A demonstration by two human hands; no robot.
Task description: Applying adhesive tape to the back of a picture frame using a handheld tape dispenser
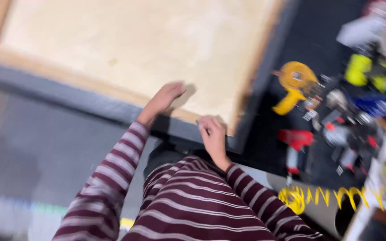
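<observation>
A large pale wooden board [126, 44] with a wooden edge lies on a dark grey frame [90, 105]. My left hand [168, 96] rests on the board near its front edge, fingers together and holding nothing that I can see. My right hand [211, 131] sits at the board's front right corner, fingers curled over the edge; a small dark thing may be pinched there, but blur hides it. Both arms wear maroon and white striped sleeves [188, 201].
To the right, on a dark surface, lies a heap of tools: a yellow hand tool [293, 85], a red tool [296, 140], yellow-green and blue items [371, 76]. A yellow coiled hose [336, 196] runs along the lower right. Grey floor [32, 151] lies left.
</observation>
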